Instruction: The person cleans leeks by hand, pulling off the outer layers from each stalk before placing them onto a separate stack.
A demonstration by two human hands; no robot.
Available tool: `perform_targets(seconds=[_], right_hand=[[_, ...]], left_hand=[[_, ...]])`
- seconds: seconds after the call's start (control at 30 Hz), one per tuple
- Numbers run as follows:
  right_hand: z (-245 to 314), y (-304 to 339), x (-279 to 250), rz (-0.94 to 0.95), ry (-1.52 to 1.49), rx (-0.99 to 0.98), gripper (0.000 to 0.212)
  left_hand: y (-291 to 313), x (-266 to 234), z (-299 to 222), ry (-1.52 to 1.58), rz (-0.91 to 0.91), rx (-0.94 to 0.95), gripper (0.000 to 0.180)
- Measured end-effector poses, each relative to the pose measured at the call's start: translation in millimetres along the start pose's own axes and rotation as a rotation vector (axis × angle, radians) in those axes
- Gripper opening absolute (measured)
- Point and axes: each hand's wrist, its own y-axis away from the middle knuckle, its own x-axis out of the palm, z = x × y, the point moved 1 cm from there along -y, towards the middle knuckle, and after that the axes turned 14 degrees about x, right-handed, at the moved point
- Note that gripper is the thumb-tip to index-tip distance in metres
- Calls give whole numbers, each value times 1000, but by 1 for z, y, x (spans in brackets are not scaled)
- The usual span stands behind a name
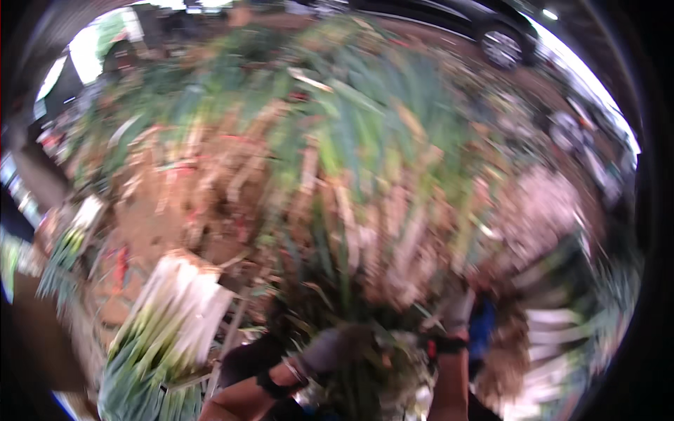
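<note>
Motion blur smears most of the picture. My left hand (pixel 342 346), in a grey glove, reaches in at the lower middle over a dark mass of leek leaves and scraps (pixel 379 372). Its fingers are too smeared to read. To its right, my right hand (pixel 458 309), in a pale grey glove, stretches toward the root ends at the near edge of a big heap of untrimmed leeks (pixel 372 147). I cannot make out whether it touches a stalk. At the left, clean white-and-green leeks (pixel 168 309) lie stacked side by side with their white ends up.
A slatted frame (pixel 228 337) stands beside the left stack. More white leeks (pixel 551 337) lie at the right, below a pale, rooty pile (pixel 537 210). A small leek bundle (pixel 74 235) rests at the far left. Beyond the heap a dark car (pixel 449 17) is parked.
</note>
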Motion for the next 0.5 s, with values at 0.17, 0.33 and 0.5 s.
perform_targets(seconds=[0.17, 0.33, 0.5], right_hand=[[73, 144, 35, 59, -24, -64, 24], [70, 265, 43, 281, -32, 261, 21], [45, 313, 38, 423, 514, 130, 22]], left_hand=[[-19, 23, -42, -866, 177, 477, 33], [-24, 39, -56, -53, 75, 193, 46], [-22, 15, -76, 580, 13, 336, 36]])
